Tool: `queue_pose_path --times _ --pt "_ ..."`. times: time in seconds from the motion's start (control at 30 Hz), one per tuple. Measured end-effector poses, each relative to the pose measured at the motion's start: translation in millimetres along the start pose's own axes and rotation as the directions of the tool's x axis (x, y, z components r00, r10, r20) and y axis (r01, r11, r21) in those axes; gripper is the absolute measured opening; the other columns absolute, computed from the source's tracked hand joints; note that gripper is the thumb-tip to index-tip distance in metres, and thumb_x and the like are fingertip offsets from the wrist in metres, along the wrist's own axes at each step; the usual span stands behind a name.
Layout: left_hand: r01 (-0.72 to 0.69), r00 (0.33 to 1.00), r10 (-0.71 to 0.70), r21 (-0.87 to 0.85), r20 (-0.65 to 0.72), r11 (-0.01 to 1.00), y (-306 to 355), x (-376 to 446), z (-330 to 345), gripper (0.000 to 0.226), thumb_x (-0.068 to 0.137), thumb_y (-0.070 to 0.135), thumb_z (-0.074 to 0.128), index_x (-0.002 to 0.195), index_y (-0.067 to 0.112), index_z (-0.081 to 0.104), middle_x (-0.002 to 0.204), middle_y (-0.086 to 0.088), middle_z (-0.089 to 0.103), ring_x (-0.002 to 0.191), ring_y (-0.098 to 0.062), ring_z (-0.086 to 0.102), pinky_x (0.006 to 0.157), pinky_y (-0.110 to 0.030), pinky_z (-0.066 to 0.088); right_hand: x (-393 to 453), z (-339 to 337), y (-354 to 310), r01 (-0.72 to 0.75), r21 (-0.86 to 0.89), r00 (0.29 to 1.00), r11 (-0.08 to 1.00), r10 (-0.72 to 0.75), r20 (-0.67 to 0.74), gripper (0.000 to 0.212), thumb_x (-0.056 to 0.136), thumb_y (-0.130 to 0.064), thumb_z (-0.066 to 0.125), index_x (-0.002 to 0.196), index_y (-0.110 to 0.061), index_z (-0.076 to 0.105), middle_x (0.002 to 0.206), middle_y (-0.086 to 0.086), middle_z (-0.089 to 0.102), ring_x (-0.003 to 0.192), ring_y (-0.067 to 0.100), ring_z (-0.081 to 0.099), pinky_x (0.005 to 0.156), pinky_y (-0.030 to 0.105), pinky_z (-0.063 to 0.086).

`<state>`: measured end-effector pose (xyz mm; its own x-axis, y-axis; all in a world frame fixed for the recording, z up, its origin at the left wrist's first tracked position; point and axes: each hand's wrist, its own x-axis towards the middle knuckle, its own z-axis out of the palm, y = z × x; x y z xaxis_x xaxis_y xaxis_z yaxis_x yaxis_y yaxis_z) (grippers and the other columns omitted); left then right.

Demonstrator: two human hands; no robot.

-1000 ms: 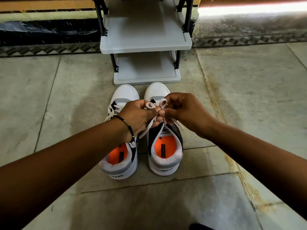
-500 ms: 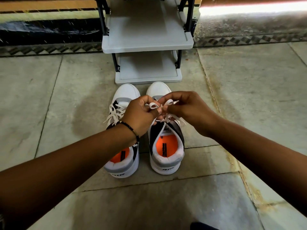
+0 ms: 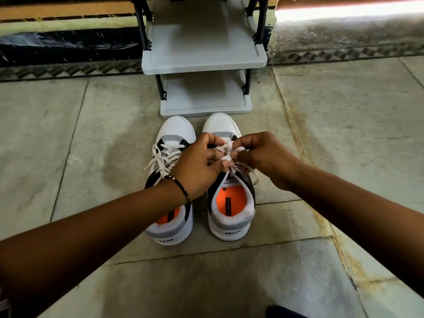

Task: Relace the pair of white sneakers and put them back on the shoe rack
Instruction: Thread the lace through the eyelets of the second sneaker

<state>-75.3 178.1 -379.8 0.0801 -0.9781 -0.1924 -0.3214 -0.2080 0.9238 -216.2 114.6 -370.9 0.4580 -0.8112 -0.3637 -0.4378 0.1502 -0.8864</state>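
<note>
Two white sneakers with orange insoles stand side by side on the floor, toes toward the rack. The left sneaker (image 3: 171, 210) has its white lace tied loosely across the tongue. Over the right sneaker (image 3: 231, 212), my left hand (image 3: 199, 166) and my right hand (image 3: 263, 157) meet, each pinching part of that shoe's white lace (image 3: 228, 149). A loose lace end hangs down the shoe's right side. The grey shoe rack (image 3: 204, 63) stands just beyond the toes, both shelves bare.
Pale stone floor tiles spread out on all sides. A patterned border strip (image 3: 68, 70) and a dark wall base run behind the rack. A bright strip of light (image 3: 344, 10) lies at the top right.
Both hands have dropped lower onto the right sneaker and closed in on the lace, pulling its loops tighter together. The sneakers have not moved.
</note>
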Motion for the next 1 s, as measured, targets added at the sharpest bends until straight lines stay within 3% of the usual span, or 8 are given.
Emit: queue_pose_path --times 0.1,0.2,0.3,0.37,0.5,0.73,0.87,1.0 --pt "0.05 0.997 -0.044 -0.107 0.064 0.993 -1 3 1 0.022 0.091 -0.001 0.046 0.107 0.013 0.041 0.076 -0.002 0.063 0.061 0.002 0.059 0.069 -0.008 0.049 0 0 0 0.049 0.044 0.999 0.998 -0.048 -0.023 0.011 0.083 0.002 0.059 0.087 0.001 0.069 0.071 0.011 0.067 0.061 0.014 0.061 0.06 0.028 0.051" --pt "0.127 0.992 -0.119 -0.254 0.048 0.959 2 7 5 0.02 0.093 -0.002 0.039 0.112 0.005 0.041 0.072 -0.002 0.056 0.061 -0.008 0.052 0.062 -0.01 0.048 2 -1 -2 0.192 -0.178 0.975 0.965 -0.208 -0.079 0.009 0.083 -0.007 0.063 0.085 -0.009 0.072 0.076 0.011 0.07 0.063 0.016 0.06 0.062 0.031 0.051" --pt "0.167 0.985 -0.173 -0.324 0.01 0.931 5 11 10 0.026 0.095 0.006 0.04 0.119 -0.003 0.042 0.074 -0.003 0.056 0.059 -0.007 0.054 0.061 -0.011 0.049 2 -6 -4 0.414 -0.529 0.86 0.741 -0.509 -0.04 0.016 0.079 -0.005 0.061 0.083 -0.014 0.073 0.08 0.006 0.071 0.073 0.021 0.061 0.067 0.034 0.049" --pt "0.182 0.981 -0.192 -0.314 -0.002 0.932 4 12 11 0.028 0.093 0.011 0.046 0.118 -0.001 0.045 0.081 -0.005 0.061 0.064 -0.007 0.06 0.07 -0.018 0.052 0 -9 -6 0.517 -0.61 0.789 0.6 -0.61 0.068 0.02 0.077 -0.007 0.056 0.084 -0.013 0.074 0.077 0.006 0.072 0.072 0.025 0.06 0.063 0.033 0.048" --pt "0.213 0.975 -0.221 -0.285 0.004 0.935 4 8 7 0.028 0.084 0.005 0.06 0.108 0.012 0.047 0.104 -0.015 0.063 0.096 -0.023 0.062 0.089 -0.032 0.05 -2 -14 -10 0.562 -0.64 0.783 0.524 -0.586 0.208 0.021 0.079 -0.008 0.059 0.09 -0.016 0.074 0.083 0.004 0.074 0.075 0.023 0.058 0.061 0.034 0.048" --pt "-0.029 0.988 0.026 -0.02 -0.149 0.999 0 -9 6 0.032 0.078 0.005 0.067 0.085 0.032 0.05 0.081 0.008 0.063 0.08 -0.006 0.062 0.072 -0.009 0.049 1 -6 -11 0.511 -0.723 0.833 0.464 -0.475 0.284 0.015 0.08 -0.02 0.058 0.094 -0.016 0.063 0.08 0.01 0.069 0.069 0.027 0.062 0.061 0.04 0.053" --pt "-0.105 0.981 0.11 0.038 -0.159 0.994 -4 -15 8 0.03 0.081 0.003 0.062 0.097 0.026 0.051 0.088 0.008 0.065 0.087 0.001 0.061 0.073 -0.001 0.044 1 -3 -6 0.473 -0.75 0.848 0.462 -0.469 0.246 0.014 0.078 -0.023 0.056 0.09 -0.017 0.059 0.07 0.009 0.065 0.059 0.029 0.058 0.049 0.028 0.039" --pt "-0.102 0.989 0.099 -0.023 -0.112 0.994 -7 -20 12 0.032 0.085 0.001 0.056 0.106 0.024 0.049 0.099 0.006 0.063 0.097 -0.001 0.06 0.08 -0.003 0.044 1 -1 -1 0.441 -0.756 0.863 0.485 -0.459 0.209 0.009 0.077 -0.023 0.055 0.085 -0.019 0.055 0.06 0.002 0.055 0.054 0.027 0.052 0.046 0.026 0.029"
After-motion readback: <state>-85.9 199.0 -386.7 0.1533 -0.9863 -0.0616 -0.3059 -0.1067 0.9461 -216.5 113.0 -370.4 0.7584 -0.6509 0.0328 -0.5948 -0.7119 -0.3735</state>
